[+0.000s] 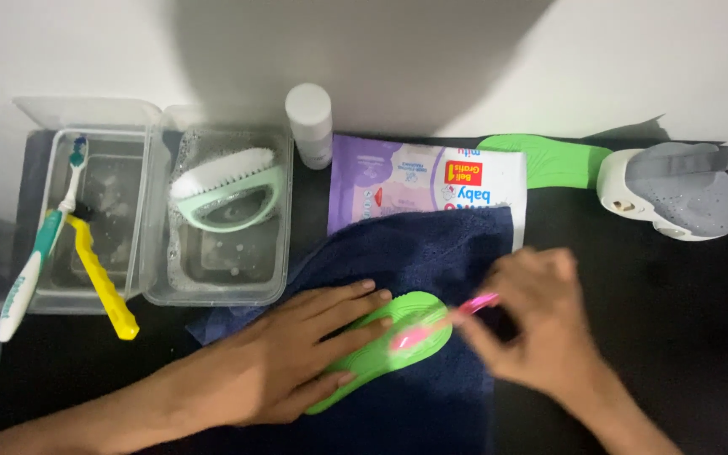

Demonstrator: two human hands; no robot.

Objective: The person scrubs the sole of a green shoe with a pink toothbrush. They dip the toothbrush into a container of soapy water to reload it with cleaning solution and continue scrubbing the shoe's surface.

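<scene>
So the left hand (284, 362) was pressed flat on a green insole (385, 350), fingers spread along it, holding it down on a dark blue towel (431, 253) spread over the black bench (667, 320). That hand's grip was apart, nothing wrapped in it, just palm and fingers resting on top. The right hand (532, 324) was blurry, but its grip was clamped on a pink toothbrush (444, 324), with the brush head touching the upper end of the insole.

Behind the towel lay a purple and white pack of baby wipes (427, 181), partly tucked under the towel's far edge. A small white bottle (310, 125) stood just beside the pack by the wall. To the left sat two clear plastic tubs: the nearer one (221, 282) had soapy water and a pale green scrub brush (227, 194) in it, the far left one (99, 291) had a white and teal toothbrush (40, 248) and a yellow razor-like tool (103, 282) leaning over its rim. Over on the right a second green insole (558, 160) was lying next to a white and grey shoe (676, 190).
</scene>
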